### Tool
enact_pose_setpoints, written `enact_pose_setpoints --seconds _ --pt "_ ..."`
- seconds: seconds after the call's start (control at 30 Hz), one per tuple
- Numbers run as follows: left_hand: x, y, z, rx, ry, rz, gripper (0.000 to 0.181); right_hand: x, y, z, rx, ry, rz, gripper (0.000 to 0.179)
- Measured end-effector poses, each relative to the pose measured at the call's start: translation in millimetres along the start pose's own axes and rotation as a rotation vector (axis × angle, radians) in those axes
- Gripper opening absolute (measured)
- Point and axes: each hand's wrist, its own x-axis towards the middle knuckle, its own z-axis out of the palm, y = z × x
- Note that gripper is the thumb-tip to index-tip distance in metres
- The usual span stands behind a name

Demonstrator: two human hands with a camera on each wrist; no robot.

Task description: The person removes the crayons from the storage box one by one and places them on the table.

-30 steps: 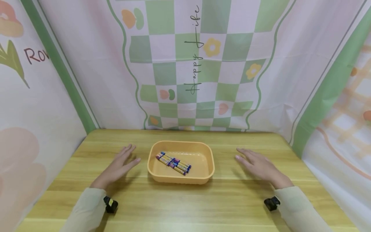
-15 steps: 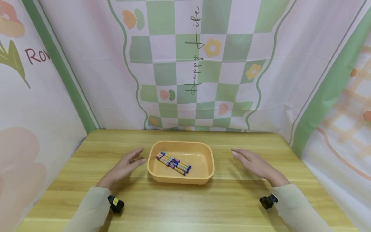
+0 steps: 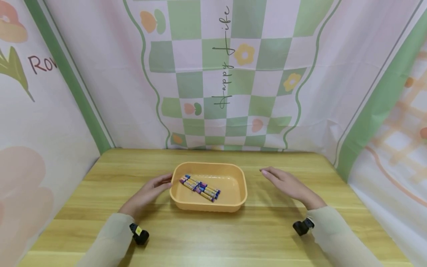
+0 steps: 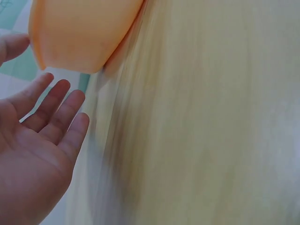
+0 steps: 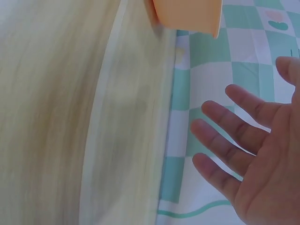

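Note:
An orange plastic basket (image 3: 230, 205) stands on the wooden table, with several crayons (image 3: 200, 188) in yellow and blue wrappers lying in a loose group on its floor. My left hand (image 3: 148, 194) is right at the basket's left end, its thumb and fingertips by the rim. In the left wrist view the thumb overlaps the basket's wall (image 4: 77, 35) and the relaxed fingers (image 4: 63, 112) point toward it. Off the basket's right side is my right hand (image 3: 288, 185), apart from it and holding nothing. The right wrist view shows its fingers (image 5: 229, 136) spread and nearly straight.
The wood-grain table (image 3: 207, 237) extends around the basket on all sides. Behind it hangs a green-and-white checked cloth (image 3: 213, 122), with printed curtains (image 3: 50, 111) at the left and right. A small black camera (image 3: 139, 234) sits on each wrist.
My left hand has moved right, up to the basket's left rim. The right hand has come left, closer to the basket. Basket and crayons have stayed in place.

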Motion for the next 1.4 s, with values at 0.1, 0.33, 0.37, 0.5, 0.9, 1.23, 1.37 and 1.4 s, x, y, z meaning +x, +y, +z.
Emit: enact_pose_setpoints --seconds 0.1,0.33,0.37,0.5,0.9,1.23,1.37,1.4 --pt "0.8 0.9 2.2 -0.038 -0.009 -0.014 0.059 3.9 -3 0 0.008 0.001 -0.014 0.059" --pt "-3.1 4.6 6.4 -0.158 -0.001 -0.131 0.061 17.7 -19 -3 0.1 -0.019 -0.057 0.04" --pt "-3.6 5.2 7.0 -0.169 0.002 -0.143 0.061 20.3 -22 -4 0.117 -0.027 -0.062 0.039" --pt "-4.0 6.0 9.0 -0.185 0.0 -0.144 0.06 30.9 -32 -5 0.171 -0.073 -0.062 0.038" --pt "-4.9 8.5 9.6 -0.22 0.008 -0.183 0.061 69.7 -69 -2 0.216 -0.235 -0.097 0.039" --pt "-2.5 8.2 10.3 -0.226 -0.007 -0.174 0.061 103.3 -93 5 0.208 -0.362 -0.075 0.039" --pt "-1.6 7.6 10.2 -0.227 -0.01 -0.162 0.061 115.8 -101 10 0.188 -0.421 -0.065 0.04" --pt "-1.6 7.4 10.1 -0.228 -0.01 -0.163 0.062 118.8 -103 12 0.181 -0.438 -0.064 0.04"
